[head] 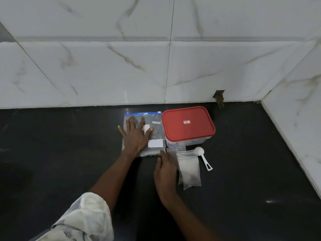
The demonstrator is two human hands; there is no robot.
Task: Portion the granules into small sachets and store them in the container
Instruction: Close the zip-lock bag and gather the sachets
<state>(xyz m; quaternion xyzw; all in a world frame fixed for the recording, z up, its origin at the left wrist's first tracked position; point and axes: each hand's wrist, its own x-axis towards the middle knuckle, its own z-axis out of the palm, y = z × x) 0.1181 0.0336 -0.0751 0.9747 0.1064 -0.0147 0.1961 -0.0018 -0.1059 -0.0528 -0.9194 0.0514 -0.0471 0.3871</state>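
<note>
A large clear zip bag (157, 133) with a blue seal strip lies flat on the dark counter. My left hand (136, 134) rests on it with fingers spread. To its right stands a clear container with a red lid (188, 125), lid on. In front of the container lie small clear sachets (189, 169) holding pale granules, and a white measuring scoop (202, 156). My right hand (165, 169) lies flat on the counter just left of the sachets, its fingertips by the big bag's near right corner.
The dark counter (69, 153) runs to a white marble-tiled wall behind and a tiled side wall (295, 127) at the right. A small broken hole (219, 97) shows in the back wall above the container.
</note>
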